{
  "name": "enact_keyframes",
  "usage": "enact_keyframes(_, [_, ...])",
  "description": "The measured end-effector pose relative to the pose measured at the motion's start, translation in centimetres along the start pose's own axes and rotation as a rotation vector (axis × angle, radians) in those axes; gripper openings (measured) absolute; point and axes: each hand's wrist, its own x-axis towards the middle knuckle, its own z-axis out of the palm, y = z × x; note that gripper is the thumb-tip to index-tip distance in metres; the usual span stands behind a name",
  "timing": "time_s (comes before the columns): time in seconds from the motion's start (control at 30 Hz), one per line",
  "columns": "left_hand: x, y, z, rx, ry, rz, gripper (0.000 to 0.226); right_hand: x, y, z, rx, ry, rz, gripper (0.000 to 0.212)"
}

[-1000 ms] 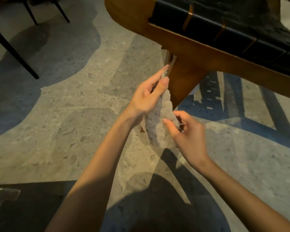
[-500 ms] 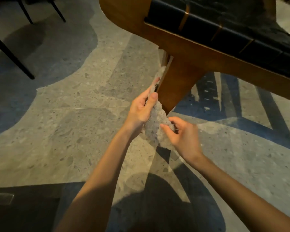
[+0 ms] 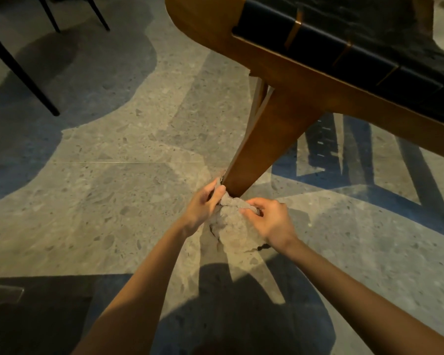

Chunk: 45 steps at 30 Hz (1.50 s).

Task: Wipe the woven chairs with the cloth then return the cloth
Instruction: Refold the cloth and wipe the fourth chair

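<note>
Both hands, left hand and right hand, clutch cloth at chair leg base, frame centre | black legs upper left | grey object lower left

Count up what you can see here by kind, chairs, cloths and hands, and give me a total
Wooden chair with dark woven seat: 1
Chair with thin black legs, top left, only partly in view: 1
Cloth, bunched at the foot of the wooden chair's leg: 1
Hands gripping the cloth: 2, left hand and right hand
Total: 5
</note>
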Motion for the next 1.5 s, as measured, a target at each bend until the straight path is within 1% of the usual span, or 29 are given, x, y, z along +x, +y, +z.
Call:
enact_keyframes(0.1, [-0.6,0.8,-0.1,-0.045,-0.098,0.008,0.067,-0.7,-0.7,-0.9,0.080,0.103,-0.059,0.009])
enact_keyframes(0.17, [-0.7,1.8,0.1,-0.079,-0.103,0.035,0.078,-1.0,-1.6,-2.0,0.082,0.156,-0.086,0.011])
enact_keyframes(0.23, [-0.5,3.1,0.7,-0.084,-0.022,0.093,0.077,-1.3,-2.8,-3.4,0.105,0.225,-0.130,0.013])
enact_keyframes(0.33, [0.0,5.8,2.2,-0.125,0.167,0.228,0.070,-1.7,-4.6,-5.7,0.179,0.402,-0.218,0.014])
enact_keyframes(0.4, [0.1,7.8,3.3,-0.115,0.281,0.334,0.069,-1.7,-5.5,-6.8,0.222,0.516,-0.267,0.013])
enact_keyframes(0.47, [0.2,8.7,3.9,-0.089,0.357,0.402,0.068,-1.6,-5.9,-7.3,0.235,0.590,-0.280,0.014])
enact_keyframes(0.5, [0.3,8.7,3.9,-0.084,0.369,0.416,0.067,-1.5,-5.8,-7.3,0.232,0.601,-0.275,0.015])
enact_keyframes(0.57, [0.2,7.8,3.9,-0.070,0.354,0.406,0.065,-1.4,-5.4,-7.0,0.212,0.564,-0.228,0.015])
enact_keyframes(0.67, [-0.3,5.6,3.9,-0.023,0.331,0.333,0.059,-0.9,-4.0,-5.6,0.135,0.418,-0.086,0.016])
enact_keyframes(0.7, [-0.7,4.4,3.8,-0.057,0.318,0.288,0.053,-0.7,-3.5,-5.0,0.082,0.368,-0.061,0.016])
enact_keyframes(0.77, [-1.4,2.0,3.5,-0.157,0.279,0.177,0.031,-0.4,-2.0,-3.6,-0.026,0.234,-0.078,0.016])
enact_keyframes(0.8, [-1.6,0.7,3.2,-0.145,0.272,0.118,0.021,-0.3,-1.3,-2.8,-0.063,0.147,-0.083,0.016])
enact_keyframes(0.83, [-1.6,-0.4,2.7,-0.057,0.272,0.068,0.016,-0.2,-0.7,-2.0,-0.093,0.052,-0.061,0.018])
enact_keyframes(0.9, [-1.2,-1.7,1.9,0.150,0.239,0.002,0.019,-0.1,0.2,-0.7,-0.195,-0.074,0.003,0.021])
enact_keyframes(0.97, [-0.7,-1.8,1.4,0.314,0.209,-0.029,0.025,0.0,0.4,-0.2,-0.228,-0.082,0.043,0.023])
enact_keyframes(1.03, [-0.5,-1.5,1.3,0.363,0.230,-0.005,0.026,-0.1,0.1,-0.4,-0.140,0.001,0.022,0.022])
enact_keyframes(1.13, [-1.1,0.2,2.0,0.218,0.301,0.113,0.025,-0.6,-0.9,-1.8,-0.101,0.159,-0.096,0.017])
enact_keyframes(1.2, [-1.4,2.7,2.7,0.131,0.343,0.197,0.031,-1.2,-2.2,-3.1,-0.060,0.246,-0.146,0.012])
enact_keyframes(1.33, [-1.3,8.0,3.8,0.021,0.402,0.348,0.042,-2.7,-4.9,-6.1,0.112,0.425,-0.240,0.011])
enact_keyframes(1.43, [-1.6,11.5,4.6,-0.073,0.460,0.424,0.047,-3.4,-6.3,-7.8,0.179,0.531,-0.335,0.011])
enact_keyframes(1.5, [-2.1,13.3,5.1,-0.074,0.557,0.498,0.047,-3.7,-6.9,-8.8,0.194,0.552,-0.365,0.012])
